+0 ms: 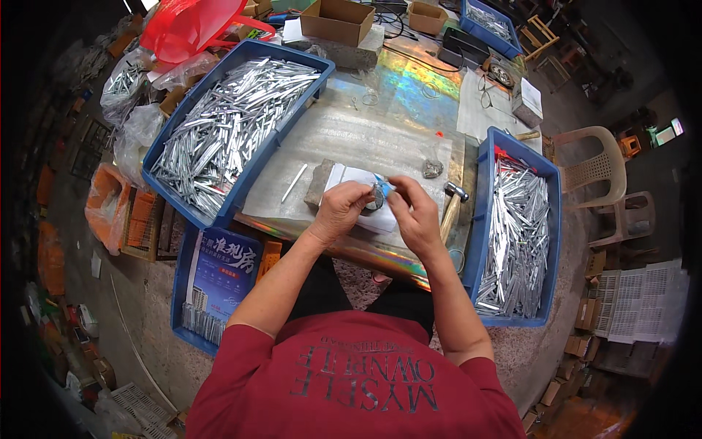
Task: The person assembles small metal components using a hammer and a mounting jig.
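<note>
Over the near edge of the worktable my two hands meet, fingers closed. My left hand (341, 209) pinches at a small dark roundish piece (376, 197); its kind is too small to tell. My right hand (414, 214) is curled close beside it, near a bit of blue (383, 186), and what its fingers hold is hidden. Beneath both hands white paper (348, 175) lies over a grey block (317, 186). A single thin silvery metal strip (294, 184) lies left of the block. To the right rest a hammer (453, 208) and a small grey lump (432, 169).
Blue bins of metal strips flank me: a large left bin (281, 139) and a right bin (479, 219). Another blue bin (178, 311) sits lower left. At the back are a cardboard box (336, 22) and a red plastic bag (183, 29). A beige chair (596, 164) stands right.
</note>
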A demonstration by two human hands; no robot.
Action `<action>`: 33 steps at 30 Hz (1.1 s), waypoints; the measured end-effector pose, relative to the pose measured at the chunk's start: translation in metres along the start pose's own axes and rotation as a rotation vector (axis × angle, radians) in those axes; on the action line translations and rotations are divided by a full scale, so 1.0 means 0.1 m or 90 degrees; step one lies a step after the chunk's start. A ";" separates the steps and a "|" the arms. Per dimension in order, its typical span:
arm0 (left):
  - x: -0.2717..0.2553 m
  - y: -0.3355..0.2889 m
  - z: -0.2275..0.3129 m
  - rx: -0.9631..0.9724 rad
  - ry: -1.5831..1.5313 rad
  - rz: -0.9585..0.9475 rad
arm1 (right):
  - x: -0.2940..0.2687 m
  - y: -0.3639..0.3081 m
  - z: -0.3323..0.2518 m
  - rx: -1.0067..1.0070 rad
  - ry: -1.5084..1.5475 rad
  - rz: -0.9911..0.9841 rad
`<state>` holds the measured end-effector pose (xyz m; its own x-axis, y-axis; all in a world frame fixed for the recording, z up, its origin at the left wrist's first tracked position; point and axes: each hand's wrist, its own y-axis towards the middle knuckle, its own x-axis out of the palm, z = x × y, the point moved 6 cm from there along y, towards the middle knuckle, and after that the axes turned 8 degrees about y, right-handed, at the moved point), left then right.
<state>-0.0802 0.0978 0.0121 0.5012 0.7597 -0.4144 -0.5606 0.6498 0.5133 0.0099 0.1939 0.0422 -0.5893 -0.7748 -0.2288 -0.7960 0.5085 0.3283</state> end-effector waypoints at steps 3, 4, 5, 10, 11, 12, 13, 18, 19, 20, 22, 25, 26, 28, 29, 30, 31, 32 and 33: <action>-0.01 -0.01 -0.01 -0.012 0.015 -0.003 | 0.18 0.19 -0.16 -0.049 -0.071 -0.113; -0.01 -0.02 -0.01 -0.011 0.015 -0.001 | 0.24 0.21 -0.16 -0.118 -0.078 -0.135; 0.00 -0.03 -0.04 -0.052 0.011 -0.011 | 0.24 0.22 -0.12 -0.118 -0.078 -0.136; 0.06 -0.07 -0.16 -0.083 0.005 -0.010 | 0.24 0.12 -0.16 -0.233 -0.177 -0.091; 0.05 -0.06 -0.11 -0.054 -0.012 0.015 | 0.25 0.08 -0.16 -0.233 -0.179 -0.094; 0.03 -0.06 -0.08 -0.026 -0.028 0.040 | 0.24 0.03 -0.19 -0.257 -0.194 -0.062; 0.04 -0.07 -0.09 -0.027 -0.028 0.041 | 0.22 -0.03 -0.22 -0.281 -0.205 -0.029; 0.05 -0.09 -0.13 -0.043 -0.015 0.068 | 0.27 -0.24 -0.13 -0.372 -0.159 0.013; 0.05 -0.09 -0.13 -0.043 -0.015 0.067 | 0.28 -0.27 -0.11 -0.372 -0.159 0.014; 0.05 -0.09 -0.12 -0.042 -0.003 0.066 | 0.29 -0.29 -0.11 -0.376 -0.172 0.024; 0.04 -0.09 -0.11 -0.038 0.007 0.064 | 0.30 -0.32 -0.09 -0.380 -0.185 0.037; 0.04 -0.10 -0.10 -0.032 0.007 0.070 | 0.32 -0.37 -0.07 -0.402 -0.211 0.035; 0.04 -0.11 -0.10 -0.034 0.003 0.074 | 0.33 -0.39 -0.04 -0.403 -0.224 0.031; 0.04 -0.12 -0.10 -0.033 -0.003 0.079 | 0.32 -0.43 -0.06 -0.406 -0.238 0.027; 0.05 -0.13 -0.11 -0.037 -0.006 0.086 | 0.32 -0.42 -0.08 -0.367 -0.234 -0.001; 0.05 -0.13 -0.13 -0.041 -0.009 0.092 | 0.31 -0.42 -0.08 -0.328 -0.229 -0.029; 0.05 -0.13 -0.12 -0.037 -0.011 0.092 | 0.26 -0.46 -0.07 -0.330 -0.231 -0.027; 0.05 -0.14 -0.13 -0.035 -0.015 0.087 | 0.13 -0.49 -0.01 -0.286 -0.243 0.019; 0.04 -0.14 -0.13 -0.033 -0.020 0.081 | -0.01 -0.49 0.07 -0.241 -0.254 0.065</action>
<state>-0.0791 0.0920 -0.0068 0.4436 0.8351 -0.3251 -0.6539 0.5497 0.5198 0.0483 0.1722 0.0197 -0.7254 -0.4893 -0.4841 -0.6710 0.3461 0.6557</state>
